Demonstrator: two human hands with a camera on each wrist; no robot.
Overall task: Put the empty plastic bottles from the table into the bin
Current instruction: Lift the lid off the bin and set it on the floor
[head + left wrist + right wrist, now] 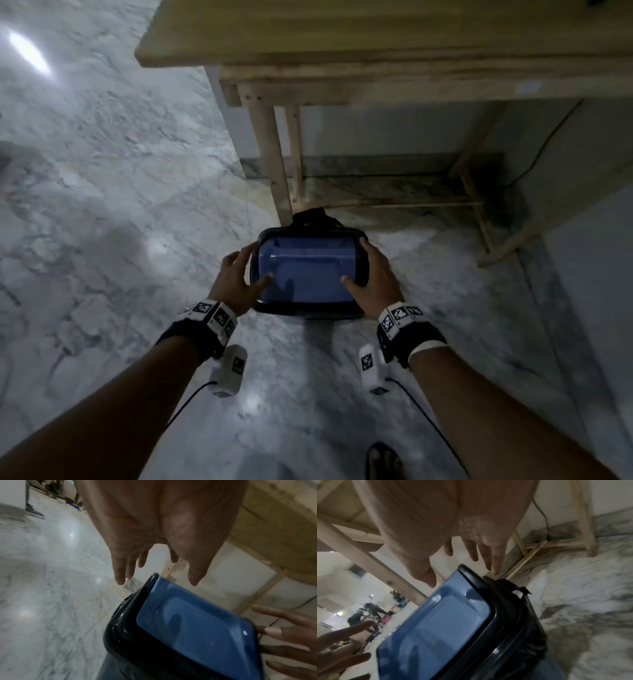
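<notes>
Bin [310, 310] upright, lid long axis L-R; 2 hands, left hand [236, 278], right hand [375, 279], fingers spread, flank lid, gripping nothing.

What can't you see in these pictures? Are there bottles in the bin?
- Inside of the bin: hidden in all three views by its shut blue lid.
- Table top: cut off by the head view's upper edge; no bottles show.
- Left hand and right hand: contact with the lid unclear.

dim, blurry, glare on floor [29, 51]
</notes>
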